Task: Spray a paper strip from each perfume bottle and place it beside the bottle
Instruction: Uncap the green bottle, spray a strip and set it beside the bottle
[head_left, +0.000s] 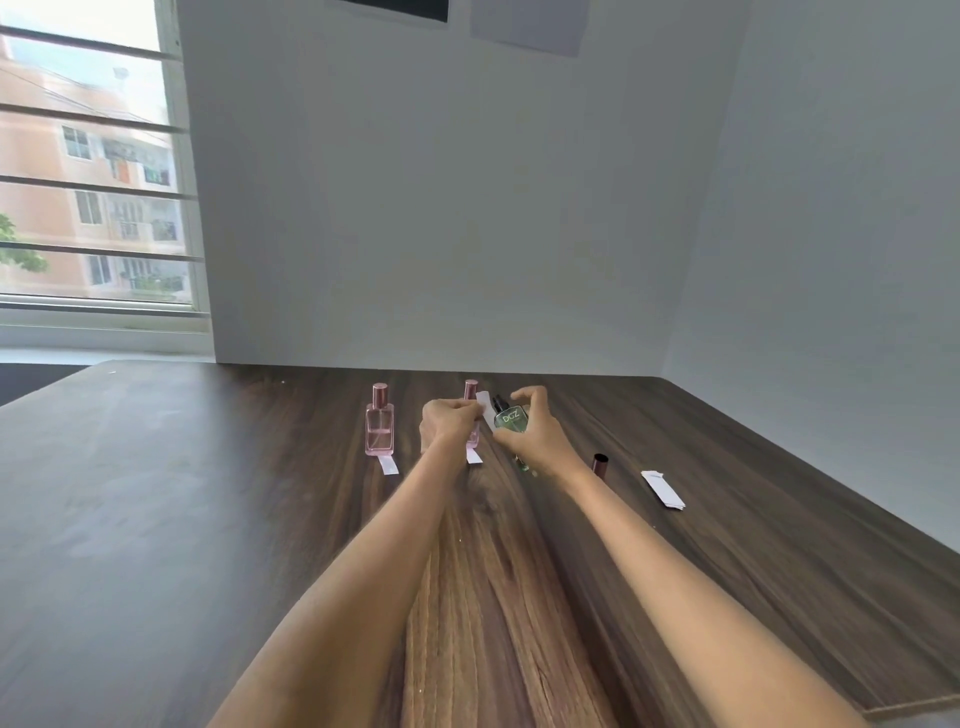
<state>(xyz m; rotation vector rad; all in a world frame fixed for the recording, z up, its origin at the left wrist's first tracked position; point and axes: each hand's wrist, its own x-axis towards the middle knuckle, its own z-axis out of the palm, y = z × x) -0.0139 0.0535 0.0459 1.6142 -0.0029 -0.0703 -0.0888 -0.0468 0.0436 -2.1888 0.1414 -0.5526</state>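
Note:
My right hand (530, 431) grips a green perfume bottle (511, 418) lifted off the table, its black nozzle uncapped and my index finger arched above it. My left hand (449, 421) pinches a white paper strip (485, 408) just left of the nozzle. A pink bottle (379, 423) stands at the left with a strip (388, 465) lying in front of it. A second pink bottle (471, 391) stands behind my left hand, mostly hidden, with a strip (474, 456) at its foot.
A dark red cap (600, 464) stands on the wooden table (208, 493) right of my right wrist. A small stack of spare paper strips (662, 488) lies further right. White walls close the back and right; a window is at the left.

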